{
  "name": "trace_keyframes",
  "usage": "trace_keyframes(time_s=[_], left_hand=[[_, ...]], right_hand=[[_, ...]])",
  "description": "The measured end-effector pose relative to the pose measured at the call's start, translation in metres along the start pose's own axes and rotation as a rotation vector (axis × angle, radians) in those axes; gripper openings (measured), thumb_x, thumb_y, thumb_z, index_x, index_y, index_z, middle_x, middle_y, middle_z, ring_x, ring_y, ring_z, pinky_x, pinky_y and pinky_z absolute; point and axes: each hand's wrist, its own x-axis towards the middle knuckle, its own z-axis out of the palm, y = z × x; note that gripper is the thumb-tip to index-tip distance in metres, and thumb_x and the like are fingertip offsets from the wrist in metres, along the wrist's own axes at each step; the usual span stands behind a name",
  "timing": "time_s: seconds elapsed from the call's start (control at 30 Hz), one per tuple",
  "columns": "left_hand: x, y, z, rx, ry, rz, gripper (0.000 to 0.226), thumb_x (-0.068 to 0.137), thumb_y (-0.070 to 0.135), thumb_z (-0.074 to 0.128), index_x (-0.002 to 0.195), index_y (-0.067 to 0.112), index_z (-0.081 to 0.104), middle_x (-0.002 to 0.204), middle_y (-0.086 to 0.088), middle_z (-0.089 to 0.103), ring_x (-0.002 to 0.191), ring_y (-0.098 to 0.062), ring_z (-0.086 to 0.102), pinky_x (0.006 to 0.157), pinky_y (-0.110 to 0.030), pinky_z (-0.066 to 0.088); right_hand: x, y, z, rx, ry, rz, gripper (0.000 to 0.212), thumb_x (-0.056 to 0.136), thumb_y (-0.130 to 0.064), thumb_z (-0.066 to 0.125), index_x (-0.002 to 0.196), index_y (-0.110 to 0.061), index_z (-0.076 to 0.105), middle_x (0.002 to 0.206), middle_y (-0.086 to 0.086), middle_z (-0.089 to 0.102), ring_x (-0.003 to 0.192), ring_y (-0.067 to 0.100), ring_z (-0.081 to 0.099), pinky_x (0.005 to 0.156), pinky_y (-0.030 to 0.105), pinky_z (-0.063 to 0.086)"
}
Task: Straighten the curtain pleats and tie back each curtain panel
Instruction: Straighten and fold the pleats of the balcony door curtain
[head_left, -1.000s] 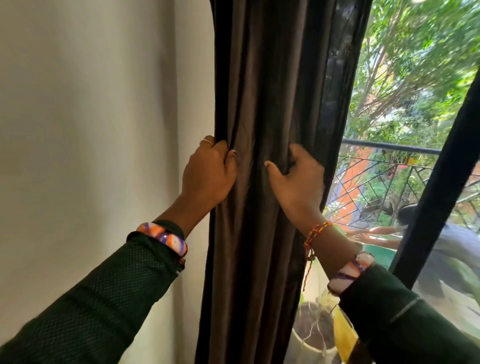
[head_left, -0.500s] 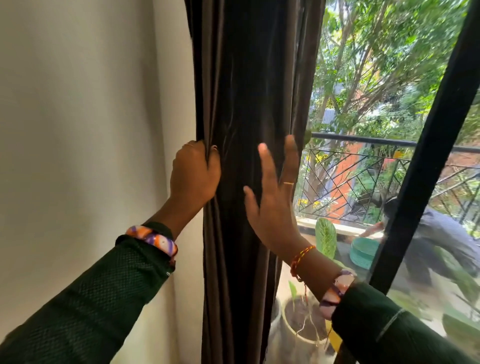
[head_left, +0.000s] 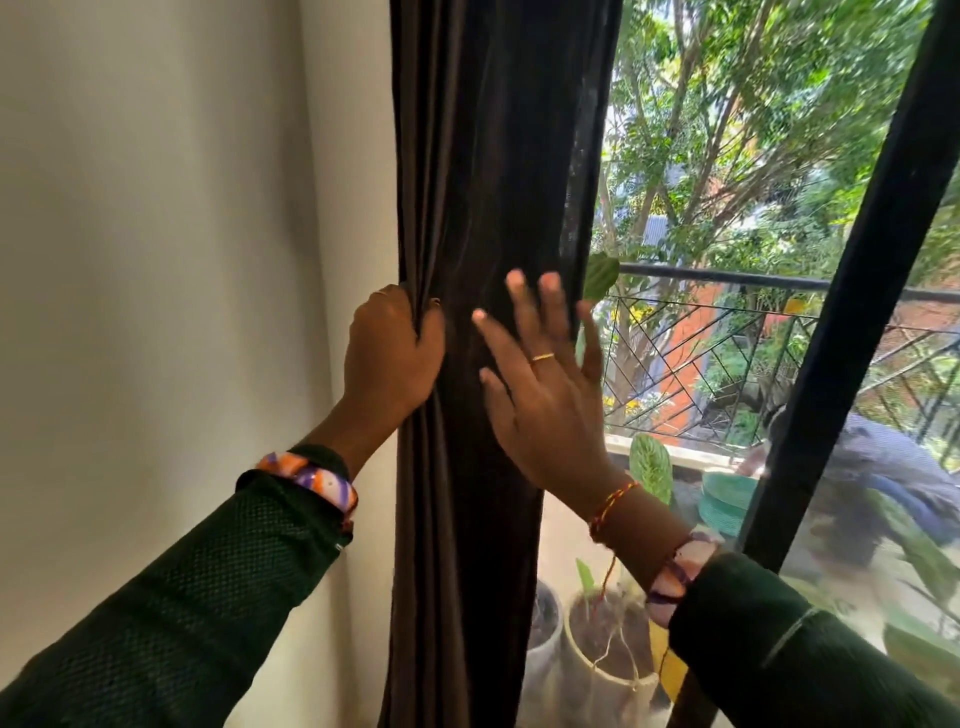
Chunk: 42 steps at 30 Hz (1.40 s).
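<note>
Plain off-white wall (head_left: 156, 260) left of the curtain (head_left: 488, 156). Curtain: dark brown, soft vertical folds, bunched into a hanging column at the window's left edge. Left hand (head_left: 392, 356) grips its left edge, fingers curled round fabric. Right hand (head_left: 540, 384) flat on the front, fingers spread, blurred. Right of curtain: pale pots (head_left: 602, 654) holding soil, probably small plants; black window frame (head_left: 852, 332); metal lattice railing (head_left: 727, 353).

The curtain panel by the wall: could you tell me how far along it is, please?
Done: the curtain panel hangs gathered beside the wall. In hand: the left hand grips its edge; the right hand lies flat, smoothing pleats. Left: no tie-back is visible.
</note>
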Motion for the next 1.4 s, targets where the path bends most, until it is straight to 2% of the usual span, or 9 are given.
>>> trace_keyframes(time_s=[0.1,0.23,0.33,0.53,0.7,0.87,1.0,1.17,1.4], left_hand=[[-0.004,0.004,-0.007,0.058,0.026,-0.005,0.038,0.092,0.014,0.050,0.126,-0.001,0.048,0.116,-0.023,0.053,0.096,-0.026,0.055,0.074,-0.023,0.036],[-0.008,0.011,-0.014,-0.010,0.038,-0.016,0.075,0.090,0.013,0.052,0.148,0.013,0.004,0.145,-0.015,0.034,0.110,-0.016,0.049,0.084,-0.014,0.032],[-0.005,0.012,-0.013,-0.159,0.008,-0.026,0.066,0.088,0.023,0.059,0.144,0.011,0.025,0.131,-0.010,0.053,0.109,-0.017,0.056,0.091,-0.018,0.041],[0.022,0.027,-0.019,-0.253,-0.097,0.058,0.065,0.077,0.054,0.062,0.127,0.014,0.050,0.104,0.009,0.060,0.088,-0.005,0.058,0.075,-0.008,0.045],[0.055,0.038,-0.039,-0.220,0.024,0.121,0.052,0.079,0.025,0.071,0.125,0.011,0.052,0.105,0.005,0.060,0.091,-0.006,0.055,0.070,0.002,0.041],[0.108,0.067,-0.055,-0.469,-0.054,0.045,0.054,0.082,0.015,0.067,0.132,0.013,0.047,0.120,-0.004,0.060,0.103,-0.015,0.060,0.087,-0.025,0.053],[0.139,0.096,-0.063,-0.419,-0.062,0.173,0.040,0.085,0.018,0.064,0.124,0.014,0.055,0.114,-0.002,0.065,0.101,-0.011,0.062,0.085,-0.024,0.053],[0.152,0.115,-0.073,-0.266,-0.198,0.306,0.013,0.082,0.018,0.066,0.095,0.016,0.062,0.083,0.003,0.066,0.073,-0.009,0.063,0.061,-0.005,0.046],[0.191,0.117,-0.094,-0.569,-0.062,0.057,0.039,0.089,0.001,0.052,0.127,0.011,0.050,0.092,-0.016,0.065,0.070,-0.021,0.066,0.056,-0.024,0.058]], right_hand=[[0.013,0.008,-0.005,-0.157,0.013,0.208,0.084,0.076,-0.020,0.063,0.146,-0.020,0.016,0.153,0.014,0.011,0.145,0.027,-0.012,0.113,0.048,0.004],[0.026,0.011,-0.010,0.390,-0.097,0.608,0.084,0.081,-0.007,0.058,0.150,-0.014,0.011,0.146,0.017,0.039,0.104,0.031,0.060,0.079,0.037,0.051],[0.023,0.001,-0.003,0.491,-0.304,0.547,0.065,0.086,-0.003,0.045,0.147,-0.016,0.025,0.096,0.018,0.068,0.077,0.035,0.066,0.070,0.041,0.055],[0.018,-0.037,0.004,0.475,-0.549,0.223,0.086,0.084,-0.003,0.048,0.151,-0.018,-0.004,0.134,0.017,0.051,0.093,0.039,0.063,0.072,0.042,0.052],[0.049,-0.024,-0.010,0.889,-0.721,0.286,0.068,0.092,-0.015,0.046,0.151,-0.020,0.011,0.144,0.009,0.042,0.127,0.025,0.047,0.099,0.029,0.040],[0.147,-0.006,-0.028,1.209,-0.416,0.565,0.052,0.098,-0.031,0.040,0.146,-0.015,0.027,0.146,0.004,0.041,0.134,0.011,0.040,0.112,0.038,0.035],[0.233,0.005,-0.047,1.216,-0.340,0.520,0.015,0.095,-0.019,0.052,0.108,-0.013,0.051,0.078,-0.007,0.063,0.060,-0.005,0.060,0.051,0.013,0.049],[0.300,0.009,-0.052,0.995,-0.219,0.520,0.061,0.061,-0.041,0.068,0.112,-0.010,0.058,0.101,0.010,0.067,0.091,0.025,0.066,0.083,0.041,0.056],[0.317,0.039,-0.042,0.796,-0.239,0.453,0.013,0.082,-0.008,0.053,0.095,-0.007,0.051,0.077,0.007,0.050,0.065,0.019,0.050,0.045,0.019,0.036]])
